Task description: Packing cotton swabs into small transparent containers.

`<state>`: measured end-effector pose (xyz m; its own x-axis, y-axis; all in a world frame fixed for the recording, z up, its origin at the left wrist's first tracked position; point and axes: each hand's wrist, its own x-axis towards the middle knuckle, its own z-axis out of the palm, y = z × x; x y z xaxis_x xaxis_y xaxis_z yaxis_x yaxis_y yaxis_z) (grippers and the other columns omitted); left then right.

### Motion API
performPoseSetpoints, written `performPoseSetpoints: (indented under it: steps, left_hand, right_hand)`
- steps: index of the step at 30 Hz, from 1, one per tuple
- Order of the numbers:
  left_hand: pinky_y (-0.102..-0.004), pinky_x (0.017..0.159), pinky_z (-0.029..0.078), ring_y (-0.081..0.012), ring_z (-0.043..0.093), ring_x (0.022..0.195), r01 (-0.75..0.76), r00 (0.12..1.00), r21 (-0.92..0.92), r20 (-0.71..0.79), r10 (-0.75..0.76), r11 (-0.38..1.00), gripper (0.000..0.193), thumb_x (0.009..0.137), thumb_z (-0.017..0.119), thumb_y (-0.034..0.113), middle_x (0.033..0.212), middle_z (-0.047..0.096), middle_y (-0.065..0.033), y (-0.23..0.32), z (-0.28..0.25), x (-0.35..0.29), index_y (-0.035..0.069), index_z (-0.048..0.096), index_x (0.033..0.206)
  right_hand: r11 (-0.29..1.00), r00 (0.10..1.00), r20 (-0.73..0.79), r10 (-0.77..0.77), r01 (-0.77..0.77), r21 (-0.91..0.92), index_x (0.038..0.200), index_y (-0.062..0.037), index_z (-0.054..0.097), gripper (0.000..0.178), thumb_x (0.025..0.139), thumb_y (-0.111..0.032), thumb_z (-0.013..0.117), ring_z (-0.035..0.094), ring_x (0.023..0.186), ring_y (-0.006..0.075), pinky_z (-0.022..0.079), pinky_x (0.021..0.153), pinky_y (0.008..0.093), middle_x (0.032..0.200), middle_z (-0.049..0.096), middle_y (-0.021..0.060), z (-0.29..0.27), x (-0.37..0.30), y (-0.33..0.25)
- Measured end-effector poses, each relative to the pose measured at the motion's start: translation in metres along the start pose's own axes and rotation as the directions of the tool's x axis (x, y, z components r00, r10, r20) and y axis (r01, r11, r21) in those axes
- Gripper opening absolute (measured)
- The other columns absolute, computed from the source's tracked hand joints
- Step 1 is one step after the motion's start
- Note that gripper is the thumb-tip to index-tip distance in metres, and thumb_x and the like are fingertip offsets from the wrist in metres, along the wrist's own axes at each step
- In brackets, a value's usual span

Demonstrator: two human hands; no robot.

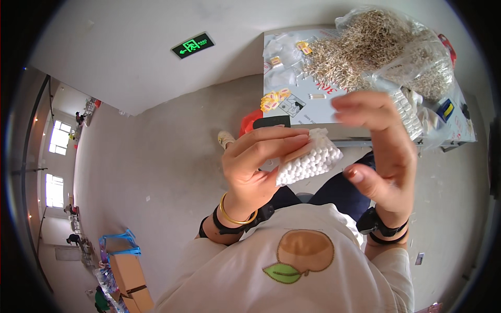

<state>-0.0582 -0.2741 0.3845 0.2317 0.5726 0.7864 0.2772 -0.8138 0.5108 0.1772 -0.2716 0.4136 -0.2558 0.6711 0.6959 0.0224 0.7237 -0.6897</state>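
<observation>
My left hand (255,159) is closed around a small clear bag of cotton swabs (311,164), held up above my lap. The white cotton tips face me, packed tightly together, and the wooden sticks show along the upper side. To the right of the bag, my right hand (383,151) is open, its thumb and fingers spread apart and slightly blurred. It does not touch the bag. On the table (334,116) beyond lies a large heap of loose cotton swabs (349,55), partly spilling from a big clear plastic bag (428,65).
Yellow-and-white labels (274,99) lie at the table's left, near clear plastic packets (284,47). A row of white packs (408,112) sits at the table's near right. A red bag (250,122) hangs by the left corner. Cardboard boxes (128,274) stand on the floor at left.
</observation>
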Motion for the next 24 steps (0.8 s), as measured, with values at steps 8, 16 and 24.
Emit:
performPoseSetpoints:
  steps: [8,16,24]
  left_hand:
    - [-0.0336,0.074,0.059,-0.0234,0.073,0.087,-0.133,0.987,0.145,-0.072,0.145,0.980,0.035,0.068,0.083,-0.004,0.104,0.077,-0.0091,-0.006,0.005,0.008,0.003,0.076,0.102]
    - [-0.0350,0.078,0.060,-0.0272,0.072,0.095,-0.152,0.985,0.212,-0.052,0.167,0.965,0.049,0.065,0.087,0.002,0.119,0.071,-0.0109,-0.009,0.004,0.007,0.006,0.077,0.113]
    - [-0.0467,0.114,0.041,-0.0318,0.050,0.138,0.254,0.965,-0.346,0.152,-0.213,0.903,0.113,0.071,0.094,0.039,0.150,0.045,-0.0198,-0.017,-0.002,-0.003,0.000,0.031,0.157]
  right_hand:
    - [0.990,0.980,0.175,0.094,-0.111,0.092,0.136,0.0040,0.059,0.077,0.078,-0.041,0.084,0.057,0.129,0.0338,0.041,0.111,0.0450,0.138,0.061,0.0205,0.022,0.000,0.016]
    - [0.891,0.939,0.217,0.267,-0.326,0.316,0.136,0.0039,0.058,0.064,0.081,-0.018,0.084,0.063,0.121,0.0280,0.048,0.106,0.0405,0.131,0.064,0.0165,0.026,-0.003,0.016]
    - [0.944,0.982,0.133,0.131,-0.165,0.285,0.136,0.0002,0.060,0.065,0.078,-0.016,0.085,0.055,0.132,0.0295,0.045,0.113,0.0446,0.138,0.058,0.0157,0.028,-0.001,0.030]
